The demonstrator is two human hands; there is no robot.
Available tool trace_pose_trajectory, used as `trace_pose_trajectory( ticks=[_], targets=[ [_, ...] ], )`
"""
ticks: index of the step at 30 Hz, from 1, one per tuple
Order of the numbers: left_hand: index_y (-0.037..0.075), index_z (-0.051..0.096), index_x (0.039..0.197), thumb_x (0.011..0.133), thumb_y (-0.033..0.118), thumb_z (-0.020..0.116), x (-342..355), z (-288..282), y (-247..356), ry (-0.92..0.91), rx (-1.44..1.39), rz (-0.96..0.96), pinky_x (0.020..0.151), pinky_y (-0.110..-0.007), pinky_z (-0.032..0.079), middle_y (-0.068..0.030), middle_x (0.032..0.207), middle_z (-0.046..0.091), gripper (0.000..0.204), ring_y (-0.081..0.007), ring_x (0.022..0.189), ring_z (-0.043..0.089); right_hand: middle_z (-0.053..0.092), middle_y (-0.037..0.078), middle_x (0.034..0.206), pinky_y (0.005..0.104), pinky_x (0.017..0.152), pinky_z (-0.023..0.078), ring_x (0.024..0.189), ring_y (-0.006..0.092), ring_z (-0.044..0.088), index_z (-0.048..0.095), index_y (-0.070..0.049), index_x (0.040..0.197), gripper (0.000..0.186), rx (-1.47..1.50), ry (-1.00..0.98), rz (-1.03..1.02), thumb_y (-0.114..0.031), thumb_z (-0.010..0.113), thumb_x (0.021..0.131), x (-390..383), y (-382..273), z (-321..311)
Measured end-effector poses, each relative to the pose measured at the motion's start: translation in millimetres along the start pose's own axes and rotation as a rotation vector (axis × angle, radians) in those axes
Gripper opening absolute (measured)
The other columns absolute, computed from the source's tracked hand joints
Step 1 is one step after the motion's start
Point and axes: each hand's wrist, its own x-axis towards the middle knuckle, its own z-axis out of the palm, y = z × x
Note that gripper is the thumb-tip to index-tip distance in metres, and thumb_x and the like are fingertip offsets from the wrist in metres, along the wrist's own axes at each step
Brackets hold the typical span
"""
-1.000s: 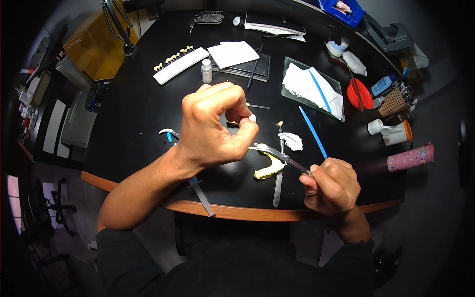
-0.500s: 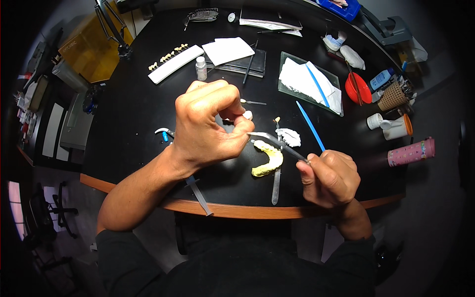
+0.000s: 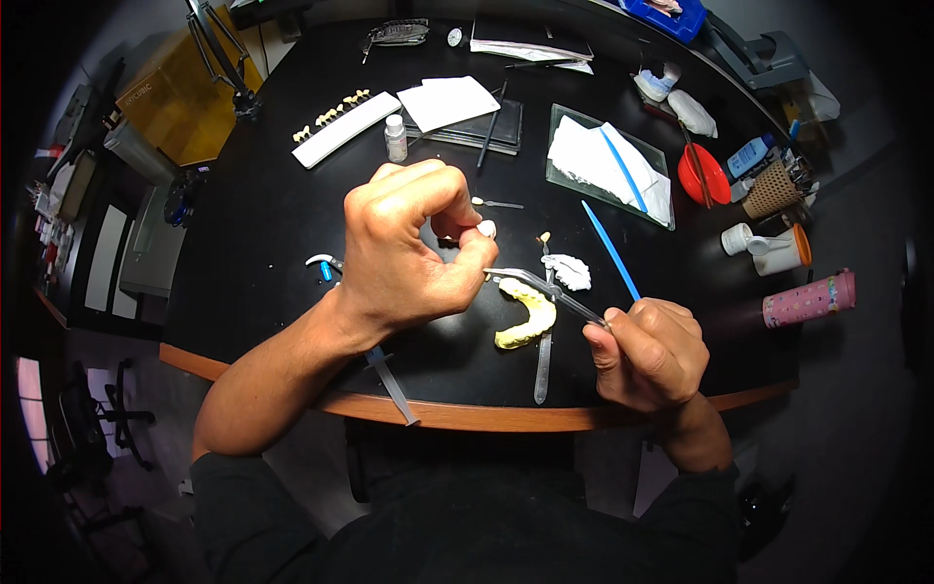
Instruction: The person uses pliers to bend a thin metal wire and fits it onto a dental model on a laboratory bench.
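My left hand is closed above the desk, finger and thumb pinching a small white tooth-like piece. Between the fingertips of my right hand is a slim metal dental instrument with a bent end; its tip comes up to my left thumb, and I cannot tell if they touch. Beneath the instrument lies a yellow dental arch model. A flat spatula lies beside the model, partly hidden by it. Just behind rests a crumpled white lump, near a tooth-coloured tab.
A syringe overhangs the front edge by my left forearm. A blue stick lies beyond my right hand. Farther back are a small bottle, a white holder with tooth tabs, a glass plate and a red bowl.
The instrument has turned slightly, its tip a little lower by my left thumb, and its shaft catches more light. Both hands stay almost in place.
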Motion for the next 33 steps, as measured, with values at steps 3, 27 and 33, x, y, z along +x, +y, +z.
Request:
trace_pose_trajectory(
  ticks=[3, 27, 33],
  targets=[
    [0.006, 0.055, 0.063, 0.065, 0.004, 0.069, 1.0, 0.0, 0.5, -0.001, -0.002, 0.001, 0.058, -0.030, 0.040, -0.0032, 0.058, 0.057, 0.014, -0.0156, 0.051, 0.055, 0.048, 0.000, 0.061, 0.0269, 0.038, 0.032, 0.044, 0.0104, 0.045, 0.068, 0.005, 0.101, 0.023, 0.004, 0.007, -0.001, -0.001, 0.083, 0.084, 0.8, -0.1, -1.1],
    [0.000, 0.060, 0.066, 0.062, -0.001, 0.067, 1.0, -3.3, 0.5, -0.021, -0.021, 0.029, 0.059, -0.029, 0.041, -0.0075, 0.063, 0.061, 0.008, -0.0173, 0.057, 0.057, 0.048, 0.001, 0.061, 0.0279, 0.039, 0.032, 0.044, 0.0113, 0.045, 0.067, 0.005, 0.103, 0.023, 0.005, 0.013, 0.006, -0.001, 0.081, 0.086, 1.3, 0.6, 0.8],
    [0.006, 0.057, 0.065, 0.063, 0.005, 0.069, 1.9, -1.4, 1.9, -0.008, 0.004, 0.061, 0.062, -0.029, 0.042, -0.0020, 0.060, 0.059, 0.012, -0.0154, 0.052, 0.057, 0.047, 0.001, 0.060, 0.0279, 0.039, 0.032, 0.043, 0.0112, 0.044, 0.067, 0.006, 0.103, 0.023, -0.025, 0.003, 0.020, -0.002, 0.081, 0.087, -0.3, 2.5, -2.1]
  ],
)
